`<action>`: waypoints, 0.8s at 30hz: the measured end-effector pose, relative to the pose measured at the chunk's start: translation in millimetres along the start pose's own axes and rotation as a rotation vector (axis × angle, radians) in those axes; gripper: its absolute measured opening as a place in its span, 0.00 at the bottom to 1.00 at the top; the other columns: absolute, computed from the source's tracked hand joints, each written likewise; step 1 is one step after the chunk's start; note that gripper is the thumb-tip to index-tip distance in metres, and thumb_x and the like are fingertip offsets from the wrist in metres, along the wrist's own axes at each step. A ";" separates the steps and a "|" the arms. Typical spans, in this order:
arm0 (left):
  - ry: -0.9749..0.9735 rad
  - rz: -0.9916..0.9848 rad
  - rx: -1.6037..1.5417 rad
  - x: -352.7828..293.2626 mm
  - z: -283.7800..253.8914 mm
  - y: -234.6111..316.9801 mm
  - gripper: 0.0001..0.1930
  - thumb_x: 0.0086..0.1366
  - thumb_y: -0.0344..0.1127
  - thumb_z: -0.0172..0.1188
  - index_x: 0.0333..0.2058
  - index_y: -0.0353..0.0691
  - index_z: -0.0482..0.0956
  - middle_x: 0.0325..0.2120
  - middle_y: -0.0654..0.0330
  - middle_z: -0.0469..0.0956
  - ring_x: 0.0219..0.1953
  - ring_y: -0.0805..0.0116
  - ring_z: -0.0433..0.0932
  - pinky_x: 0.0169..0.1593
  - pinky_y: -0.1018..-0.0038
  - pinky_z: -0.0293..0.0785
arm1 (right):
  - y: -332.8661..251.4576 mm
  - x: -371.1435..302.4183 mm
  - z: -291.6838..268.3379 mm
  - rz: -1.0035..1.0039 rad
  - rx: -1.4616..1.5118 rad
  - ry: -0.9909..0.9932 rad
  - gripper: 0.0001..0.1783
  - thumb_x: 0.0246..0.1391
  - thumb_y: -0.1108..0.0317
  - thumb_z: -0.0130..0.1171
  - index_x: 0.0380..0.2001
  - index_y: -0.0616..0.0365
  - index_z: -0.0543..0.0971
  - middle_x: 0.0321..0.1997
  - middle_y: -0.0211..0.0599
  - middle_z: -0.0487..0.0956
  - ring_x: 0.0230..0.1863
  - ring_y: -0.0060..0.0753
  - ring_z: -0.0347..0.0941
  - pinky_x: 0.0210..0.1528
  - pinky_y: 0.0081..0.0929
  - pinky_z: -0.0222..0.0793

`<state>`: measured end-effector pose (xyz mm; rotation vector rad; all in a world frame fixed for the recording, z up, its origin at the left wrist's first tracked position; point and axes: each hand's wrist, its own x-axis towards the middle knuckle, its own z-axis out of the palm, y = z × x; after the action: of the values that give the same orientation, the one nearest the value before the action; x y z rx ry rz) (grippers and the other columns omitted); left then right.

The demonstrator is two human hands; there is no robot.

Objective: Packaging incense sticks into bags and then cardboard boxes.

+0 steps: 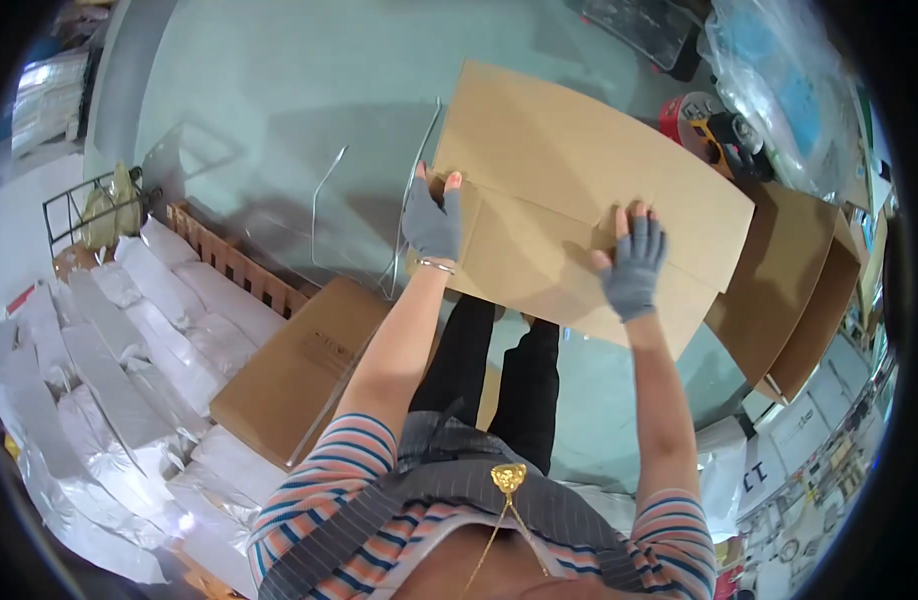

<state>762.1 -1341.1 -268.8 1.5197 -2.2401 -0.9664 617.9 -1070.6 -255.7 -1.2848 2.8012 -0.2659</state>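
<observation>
A large brown cardboard box with its flaps showing lies in front of me, above my legs. My left hand, in a grey fingerless glove, grips its left edge, with the thumb on the near face and some fingers partly hidden. On the right part of the cardboard, my right hand rests flat in a matching glove, fingers stretched out and apart. Thin bent metal rods stand just left of the box.
White wrapped packages are stacked at the left beside a slatted wooden pallet. A closed carton sits near my left arm. An opened carton stands at the right, below a tape dispenser and clear plastic sheeting.
</observation>
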 end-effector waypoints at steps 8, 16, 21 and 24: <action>-0.223 -0.012 -0.126 13.0 3.5 10.5 0.30 0.62 0.54 0.56 0.53 0.34 0.70 0.32 0.56 0.79 0.34 0.67 0.78 0.41 0.75 0.72 | 184.8 -45.0 -32.9 1.124 0.783 0.129 0.39 0.51 0.43 0.60 0.54 0.66 0.71 0.54 0.45 0.73 0.55 0.35 0.68 0.58 0.29 0.60; -0.344 0.469 -0.167 0.6 62.5 132.5 0.27 0.61 0.53 0.57 0.49 0.37 0.74 0.24 0.52 0.78 0.24 0.59 0.75 0.32 0.68 0.70 | 74.0 -256.4 -68.8 1.878 0.986 0.461 0.38 0.47 0.35 0.60 0.48 0.58 0.73 0.44 0.37 0.73 0.39 0.32 0.72 0.38 0.31 0.73; -0.519 0.539 -0.016 10.3 108.3 161.0 0.24 0.61 0.55 0.57 0.39 0.37 0.80 0.32 0.53 0.81 0.37 0.59 0.79 0.42 0.68 0.72 | 80.8 -246.9 -97.8 1.732 0.369 0.165 0.38 0.45 0.32 0.59 0.21 0.65 0.78 0.17 0.38 0.75 0.23 0.31 0.72 0.28 0.32 0.67; -0.386 0.665 0.170 4.4 142.9 168.0 0.27 0.61 0.58 0.55 0.44 0.38 0.78 0.38 0.49 0.80 0.41 0.54 0.78 0.44 0.65 0.72 | 108.9 -263.2 -77.1 1.841 0.384 -0.080 0.45 0.42 0.27 0.54 0.36 0.66 0.81 0.35 0.53 0.81 0.44 0.51 0.77 0.47 0.39 0.68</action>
<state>559.9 -1253.0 -265.6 0.5575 -2.8626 -0.9157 699.7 -791.4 -206.2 1.3329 2.3897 -0.4698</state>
